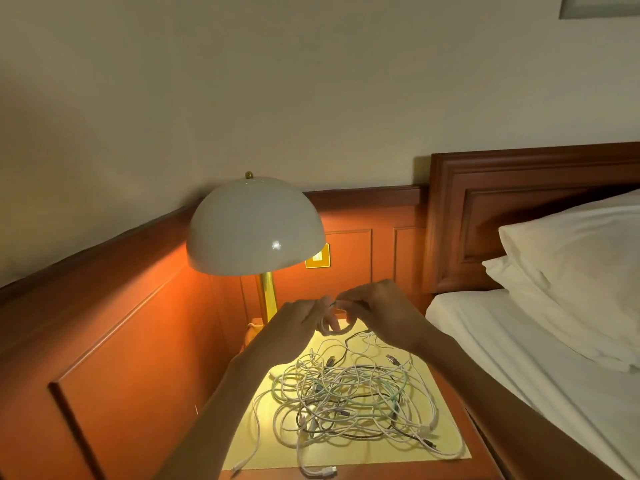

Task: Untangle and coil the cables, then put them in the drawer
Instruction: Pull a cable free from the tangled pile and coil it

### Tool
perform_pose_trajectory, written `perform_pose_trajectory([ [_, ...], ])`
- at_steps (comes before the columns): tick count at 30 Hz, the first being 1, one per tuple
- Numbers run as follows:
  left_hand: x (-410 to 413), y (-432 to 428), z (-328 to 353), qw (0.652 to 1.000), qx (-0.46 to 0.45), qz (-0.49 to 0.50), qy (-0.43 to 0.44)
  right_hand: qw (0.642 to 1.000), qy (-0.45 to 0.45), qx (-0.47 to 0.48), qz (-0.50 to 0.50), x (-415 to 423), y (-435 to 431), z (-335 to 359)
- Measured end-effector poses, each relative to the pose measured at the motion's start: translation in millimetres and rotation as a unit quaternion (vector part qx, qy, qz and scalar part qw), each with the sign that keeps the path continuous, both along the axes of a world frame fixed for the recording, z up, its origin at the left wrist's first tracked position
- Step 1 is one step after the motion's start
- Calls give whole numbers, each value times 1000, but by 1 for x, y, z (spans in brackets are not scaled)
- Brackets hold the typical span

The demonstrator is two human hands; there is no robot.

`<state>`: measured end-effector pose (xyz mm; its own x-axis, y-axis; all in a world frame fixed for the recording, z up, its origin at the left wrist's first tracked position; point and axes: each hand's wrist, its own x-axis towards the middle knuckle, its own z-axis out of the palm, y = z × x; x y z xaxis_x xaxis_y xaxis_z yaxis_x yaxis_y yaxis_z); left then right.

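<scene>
A tangled heap of cables (349, 400), white, pale green and black, lies on the lit top of a wooden nightstand (446, 403). Above its far end, my left hand (294, 327) and my right hand (381, 310) are raised close together. Both pinch a small coil of white cable (337, 325) that hangs in loops between the fingers. A strand runs from the coil down into the heap. No drawer shows in this view.
A white dome lamp (254, 226) on a brass stem stands at the back of the nightstand. Wood panelling runs along the left and back. A bed with white sheet (540, 344) and pillows (581, 268) borders the right side.
</scene>
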<state>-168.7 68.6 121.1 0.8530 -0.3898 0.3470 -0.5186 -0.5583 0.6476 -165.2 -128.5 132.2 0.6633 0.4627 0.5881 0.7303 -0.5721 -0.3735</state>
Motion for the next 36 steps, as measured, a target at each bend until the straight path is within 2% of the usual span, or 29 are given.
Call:
perform_pose_trajectory([
  [3,4,-2,-2,998,-41,-35,23,1000,16,10,23,1,-6,7],
  [6,-2,-10,4,987,-97,-64,107,999,11,20,32,0,-10,13],
  [10,-8,-17,4,978,-131,-40,161,997,42,51,48,-4,-15,14],
  [16,-14,-21,-2,963,-179,-63,191,976,163,134,45,-6,-42,13],
  [19,-15,-24,-8,960,-196,-90,179,969,171,162,70,-10,-54,10],
  [22,-16,-31,-8,952,-239,-106,162,940,169,288,75,-13,-44,-6],
  [26,-11,-39,-7,932,-324,-38,162,917,173,357,40,-21,-18,-25],
  [30,-16,-44,-5,952,-282,33,110,880,264,395,25,-27,-6,-27],
  [32,-16,-44,-6,965,-244,50,83,849,321,420,24,-30,-1,-22],
  [33,-14,-44,-8,971,-223,58,66,846,329,420,7,-32,1,-20],
  [36,-8,-44,-18,988,-121,100,-13,883,280,367,-79,-33,5,-18],
])
